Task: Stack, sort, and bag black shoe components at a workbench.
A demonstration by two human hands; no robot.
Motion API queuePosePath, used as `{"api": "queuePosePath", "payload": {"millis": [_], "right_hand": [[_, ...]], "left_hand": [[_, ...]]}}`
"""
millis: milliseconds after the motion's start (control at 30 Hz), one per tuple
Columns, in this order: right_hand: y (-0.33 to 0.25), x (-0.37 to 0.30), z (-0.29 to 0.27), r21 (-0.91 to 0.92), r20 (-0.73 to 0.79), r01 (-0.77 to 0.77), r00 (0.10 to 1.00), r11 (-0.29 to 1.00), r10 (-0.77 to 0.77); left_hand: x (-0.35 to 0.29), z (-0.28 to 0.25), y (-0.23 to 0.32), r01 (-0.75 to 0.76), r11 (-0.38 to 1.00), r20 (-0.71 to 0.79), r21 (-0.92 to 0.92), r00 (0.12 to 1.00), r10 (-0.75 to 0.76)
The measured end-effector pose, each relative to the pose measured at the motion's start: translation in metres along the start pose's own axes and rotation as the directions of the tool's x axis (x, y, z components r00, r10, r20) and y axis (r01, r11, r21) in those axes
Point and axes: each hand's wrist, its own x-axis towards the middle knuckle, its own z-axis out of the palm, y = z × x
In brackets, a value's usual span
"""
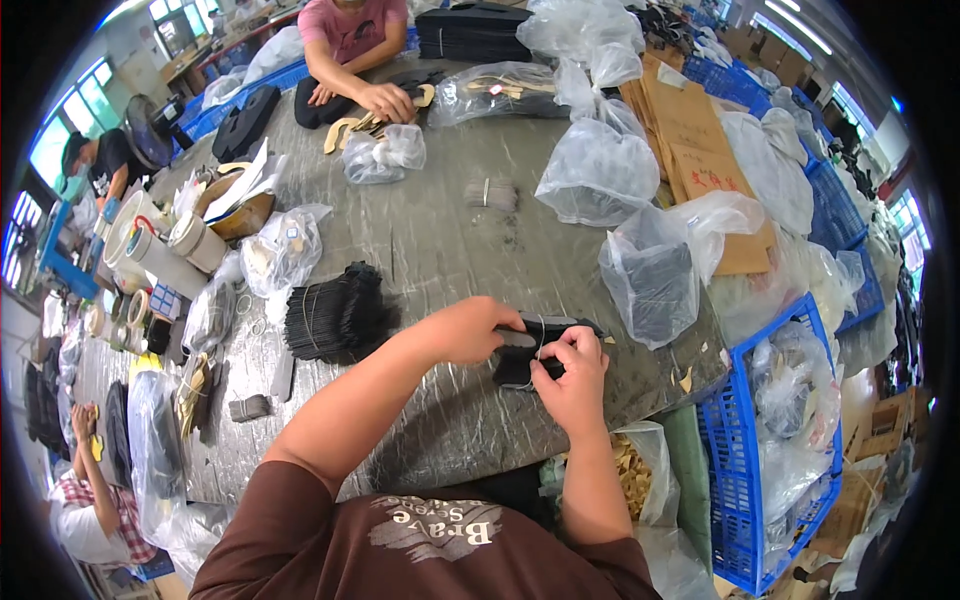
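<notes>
At the near right part of the table lies a small bundle of dark flat pieces with a pale thin band round it. My left hand reaches across to the bundle's left end, its fingers closed on the dark pieces. My right hand is at the near right side of the bundle, thumb and fingers pinched together at the pale band. Parts of the bundle are hidden behind my fingers. Left of my left forearm stands a thick tied bundle of black strips.
A blue plastic crate with clear bags stands at the right table edge. Clear bags and brown cardboard lie far right. A small tied grey bundle sits mid-table. Across the table, a person in pink handles tan pieces. White tubs stand left.
</notes>
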Motion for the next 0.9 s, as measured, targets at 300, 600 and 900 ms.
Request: {"api": "queuePosePath", "payload": {"millis": [300,600,900], "right_hand": [[0.0,-0.002,0.003,0.056,0.049,0.015,0.999,0.998,-0.018],[0.008,0.004,-0.003,0.191,0.021,0.122,0.992,0.974,-0.128],[0.031,-0.004,0.033,0.304,-0.067,-0.036,0.996,0.952,0.059]], "left_hand": [[-0.012,0.007,-0.025,0.334,0.869,0.224,-0.366,0.938,-0.266],[-0.017,0.051,0.002,-0.124,0.984,-0.302,0.125,0.94,0.157],[-0.009,0.08,-0.039,-0.193,0.963,-0.741,-0.188,0.671,-0.01]]}}
